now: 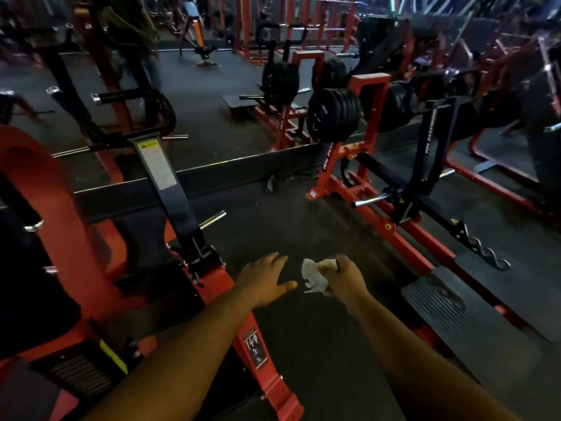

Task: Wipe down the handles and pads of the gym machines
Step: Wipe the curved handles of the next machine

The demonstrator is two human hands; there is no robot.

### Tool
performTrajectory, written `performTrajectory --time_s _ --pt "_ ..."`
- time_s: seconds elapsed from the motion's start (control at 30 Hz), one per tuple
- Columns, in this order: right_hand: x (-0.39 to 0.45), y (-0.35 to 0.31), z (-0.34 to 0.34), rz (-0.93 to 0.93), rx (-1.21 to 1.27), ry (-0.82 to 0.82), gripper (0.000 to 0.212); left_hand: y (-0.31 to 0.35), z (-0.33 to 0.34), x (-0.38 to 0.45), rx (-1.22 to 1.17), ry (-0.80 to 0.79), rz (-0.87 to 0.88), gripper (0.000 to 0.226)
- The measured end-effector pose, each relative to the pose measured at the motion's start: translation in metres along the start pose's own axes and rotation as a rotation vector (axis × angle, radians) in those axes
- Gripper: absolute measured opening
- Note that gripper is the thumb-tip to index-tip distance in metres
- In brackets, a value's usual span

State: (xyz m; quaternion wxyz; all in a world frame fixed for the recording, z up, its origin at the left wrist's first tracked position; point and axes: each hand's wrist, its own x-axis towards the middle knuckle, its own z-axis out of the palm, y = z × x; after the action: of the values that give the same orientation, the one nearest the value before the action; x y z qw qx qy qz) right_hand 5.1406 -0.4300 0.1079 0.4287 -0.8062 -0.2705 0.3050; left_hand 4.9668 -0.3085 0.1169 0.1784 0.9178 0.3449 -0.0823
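**Wipe in hand, between machines**

Now both arms reach forward over the dark rubber floor (303,226), in the aisle between two red-framed machines. The right hand (344,279) pinches a crumpled white wipe (314,276) between thumb and curled fingers; the left hand (267,279) hangs just beside it, fingers loosely spread and holding nothing. Neither touches a machine. To the left stands a plate-loaded machine (209,287) with a black lever arm (170,189) and a chrome peg (212,220); to the right, another red frame (364,177) with a textured foot plate (455,308) and stacked weight plates (332,115). Judging from this, the next handle is not yet chosen. To do it well, unfold the wipe with the free hand so a clean face shows, then wrap it fully round the grip rather than dabbing one side.
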Motion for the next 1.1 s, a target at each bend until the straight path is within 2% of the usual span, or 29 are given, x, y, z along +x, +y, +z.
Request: performTrajectory --time_s 0.2,0.37,0.53,0.7,0.9,1.1 --pt "0.096 -0.041 0.021 -0.123 -0.134 -0.147 0.004 -0.040 -0.032 0.060 -0.019 0.017 -0.106 0.084" --pt "0.168 -0.073 0.047 -0.155 0.014 -0.252 0.005 -0.076 -0.045 0.114 -0.041 0.026 -0.224 0.085" --pt "0.257 -0.100 0.066 -0.157 0.085 -0.479 0.015 -0.099 -0.056 0.173 -0.058 0.071 -0.371 0.085" --pt "0.343 -0.133 0.073 -0.233 -0.041 -0.706 0.017 -0.108 -0.080 0.227 -0.123 0.104 -0.531 0.084" --pt "0.425 -0.168 0.074 -0.274 -0.042 -0.784 0.018 -0.113 -0.109 0.275 -0.186 0.192 -0.653 0.083" --pt "0.472 -0.193 0.095 -0.279 -0.051 -0.836 0.017 -0.135 -0.125 0.303 -0.223 0.251 -0.741 0.082"
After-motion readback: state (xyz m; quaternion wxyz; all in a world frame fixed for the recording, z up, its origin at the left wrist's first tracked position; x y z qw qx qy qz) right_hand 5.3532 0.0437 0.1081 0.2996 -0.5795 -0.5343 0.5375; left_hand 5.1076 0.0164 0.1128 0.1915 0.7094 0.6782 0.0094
